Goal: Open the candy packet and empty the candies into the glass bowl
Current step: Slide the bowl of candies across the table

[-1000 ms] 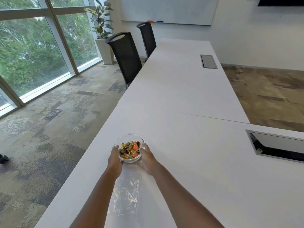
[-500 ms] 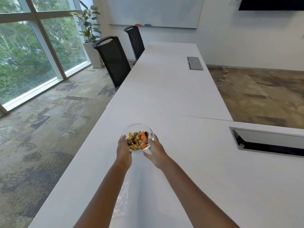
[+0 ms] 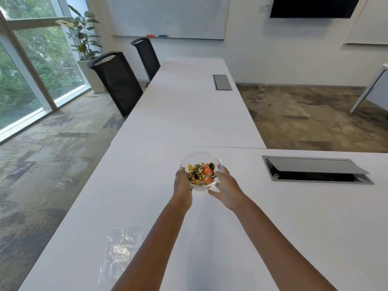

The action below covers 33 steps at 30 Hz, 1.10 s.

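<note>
Left hand and right hand cup the candy-filled glass bowl — empty packet lies nearer.

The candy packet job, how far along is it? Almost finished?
Very nearly. Done: the wrapped gold and orange candies sit in the round clear glass bowl, and the clear plastic packet lies flat on the long white table, looking empty. In hand: the left hand and right hand cup the bowl's sides. Left: apparently nothing but letting go.
</note>
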{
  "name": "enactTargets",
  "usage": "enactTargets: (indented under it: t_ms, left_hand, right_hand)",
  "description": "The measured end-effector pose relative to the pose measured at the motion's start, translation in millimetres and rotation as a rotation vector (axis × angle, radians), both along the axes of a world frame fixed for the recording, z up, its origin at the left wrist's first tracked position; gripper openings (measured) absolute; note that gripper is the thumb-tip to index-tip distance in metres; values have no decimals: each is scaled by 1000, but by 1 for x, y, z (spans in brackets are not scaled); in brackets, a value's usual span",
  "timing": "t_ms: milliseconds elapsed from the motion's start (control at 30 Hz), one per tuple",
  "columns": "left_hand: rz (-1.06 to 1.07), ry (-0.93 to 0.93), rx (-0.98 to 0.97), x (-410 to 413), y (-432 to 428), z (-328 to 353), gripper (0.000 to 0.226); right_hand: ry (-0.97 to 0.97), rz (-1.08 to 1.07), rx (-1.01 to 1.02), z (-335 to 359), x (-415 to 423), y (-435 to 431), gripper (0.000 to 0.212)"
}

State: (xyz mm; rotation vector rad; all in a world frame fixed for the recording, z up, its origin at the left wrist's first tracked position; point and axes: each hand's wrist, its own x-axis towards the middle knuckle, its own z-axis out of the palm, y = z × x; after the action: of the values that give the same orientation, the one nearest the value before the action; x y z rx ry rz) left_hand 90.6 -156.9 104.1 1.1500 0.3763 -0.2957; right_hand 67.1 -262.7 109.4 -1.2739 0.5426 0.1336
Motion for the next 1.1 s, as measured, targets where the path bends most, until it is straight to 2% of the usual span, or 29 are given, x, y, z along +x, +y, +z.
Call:
enactTargets:
  t_ms: [500, 1100]
  left_hand:
    - [-126, 30, 213, -15, -47, -47, 43]
    - [-102, 96, 231, -15, -53, -101, 42]
  right_hand:
    - [130, -94, -19, -29, -24, -42, 48]
    - [198, -111, 47, -72, -22, -43, 40]
